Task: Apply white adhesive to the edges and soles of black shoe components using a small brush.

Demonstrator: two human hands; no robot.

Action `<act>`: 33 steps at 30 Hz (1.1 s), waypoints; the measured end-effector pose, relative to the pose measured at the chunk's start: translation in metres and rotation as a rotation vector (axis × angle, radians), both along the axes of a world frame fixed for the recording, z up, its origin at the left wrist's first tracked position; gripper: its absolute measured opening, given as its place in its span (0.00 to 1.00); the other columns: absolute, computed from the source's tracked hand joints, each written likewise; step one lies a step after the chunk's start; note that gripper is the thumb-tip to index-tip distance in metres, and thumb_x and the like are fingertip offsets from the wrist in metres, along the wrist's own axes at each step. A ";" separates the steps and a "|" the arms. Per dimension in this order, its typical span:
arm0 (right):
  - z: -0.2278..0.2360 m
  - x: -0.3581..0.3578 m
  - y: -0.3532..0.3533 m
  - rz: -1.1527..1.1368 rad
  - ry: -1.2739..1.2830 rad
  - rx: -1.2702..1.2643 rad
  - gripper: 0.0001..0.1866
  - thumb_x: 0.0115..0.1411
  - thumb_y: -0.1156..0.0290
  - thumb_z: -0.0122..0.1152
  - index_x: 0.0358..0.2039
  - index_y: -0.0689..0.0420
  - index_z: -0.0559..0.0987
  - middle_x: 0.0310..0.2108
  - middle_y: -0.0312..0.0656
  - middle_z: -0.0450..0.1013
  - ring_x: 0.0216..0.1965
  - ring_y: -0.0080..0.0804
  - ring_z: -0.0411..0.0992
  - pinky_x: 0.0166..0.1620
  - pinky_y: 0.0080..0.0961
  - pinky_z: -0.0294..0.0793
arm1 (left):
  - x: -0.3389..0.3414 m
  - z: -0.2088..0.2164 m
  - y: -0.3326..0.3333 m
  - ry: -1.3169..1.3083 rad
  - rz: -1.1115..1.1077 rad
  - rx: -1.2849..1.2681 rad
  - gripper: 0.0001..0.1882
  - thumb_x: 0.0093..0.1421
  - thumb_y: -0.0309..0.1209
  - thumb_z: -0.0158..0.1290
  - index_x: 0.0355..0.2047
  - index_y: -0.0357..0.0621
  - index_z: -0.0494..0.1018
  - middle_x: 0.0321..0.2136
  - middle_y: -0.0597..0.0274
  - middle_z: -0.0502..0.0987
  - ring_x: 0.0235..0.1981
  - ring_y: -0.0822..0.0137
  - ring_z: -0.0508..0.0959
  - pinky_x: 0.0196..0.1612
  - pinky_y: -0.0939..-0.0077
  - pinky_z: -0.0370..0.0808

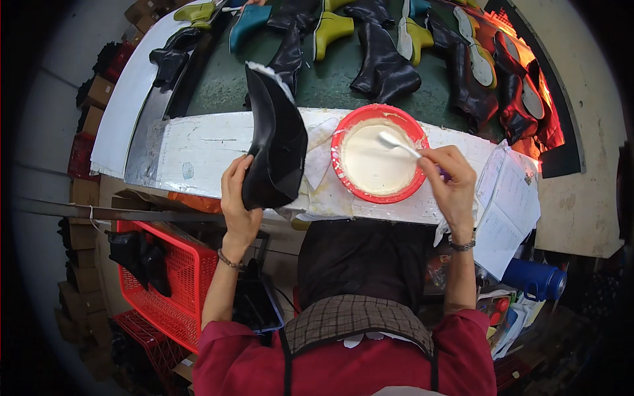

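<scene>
My left hand [239, 191] grips a black leather boot upper [271, 132], tilted above the white work board, with a whitish coating along its far edge. The fingers wrap round its lower left side. A red bowl [338, 173] of thick cream-coloured paste [375, 162] stands to its right. Over the bowl's right side, my right hand [452, 181] pinches a small brush [396, 142] by its handle. The white-coated head of the brush points left above the paste; whether it touches the surface I cannot tell.
Beyond the white board [198, 142], a green surface [221, 89] carries black boots [383, 69] and yellow shoe lasts [332, 32]. An orange glow lights the far right. Written sheets [508, 204] and a blue flask [533, 280] lie right; a red crate [191, 264] holding black boots stands lower left.
</scene>
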State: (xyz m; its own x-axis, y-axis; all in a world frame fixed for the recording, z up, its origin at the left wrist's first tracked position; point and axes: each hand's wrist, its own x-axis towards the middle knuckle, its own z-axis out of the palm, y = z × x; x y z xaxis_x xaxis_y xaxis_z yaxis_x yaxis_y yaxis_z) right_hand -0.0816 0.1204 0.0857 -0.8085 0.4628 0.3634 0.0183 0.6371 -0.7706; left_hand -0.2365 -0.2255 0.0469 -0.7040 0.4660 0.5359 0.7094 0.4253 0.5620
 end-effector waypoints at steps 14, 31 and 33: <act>0.015 -0.040 0.003 0.008 0.194 0.073 0.07 0.55 0.74 0.73 0.36 0.59 0.87 0.30 0.38 0.77 0.27 0.24 0.74 0.29 0.20 0.71 | 0.034 0.043 0.033 0.156 -0.274 0.114 0.31 0.51 0.30 0.70 0.55 0.41 0.72 0.56 0.40 0.73 0.53 0.46 0.76 0.55 0.58 0.75; 0.020 0.004 -0.034 0.249 0.248 0.043 0.12 0.49 0.78 0.76 0.37 0.58 0.87 0.31 0.36 0.75 0.29 0.24 0.74 0.32 0.20 0.73 | -0.001 0.035 0.089 0.325 -0.072 0.308 0.35 0.53 0.27 0.68 0.60 0.36 0.67 0.58 0.41 0.71 0.59 0.48 0.73 0.62 0.59 0.70; 0.024 0.007 -0.035 0.264 0.230 0.085 0.12 0.49 0.78 0.76 0.36 0.59 0.87 0.30 0.36 0.75 0.29 0.24 0.74 0.31 0.20 0.72 | -0.006 0.034 0.087 0.369 -0.070 0.267 0.35 0.52 0.27 0.68 0.60 0.36 0.67 0.58 0.41 0.72 0.59 0.48 0.73 0.61 0.60 0.71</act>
State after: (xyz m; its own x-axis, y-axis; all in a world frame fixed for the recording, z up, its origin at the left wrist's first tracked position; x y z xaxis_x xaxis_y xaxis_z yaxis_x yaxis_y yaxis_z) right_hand -0.0743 0.0850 0.1102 -0.7885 0.2096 0.5782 -0.3233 0.6585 -0.6796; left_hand -0.2422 -0.1381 0.0810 -0.4152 0.3174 0.8525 0.9046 0.2435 0.3499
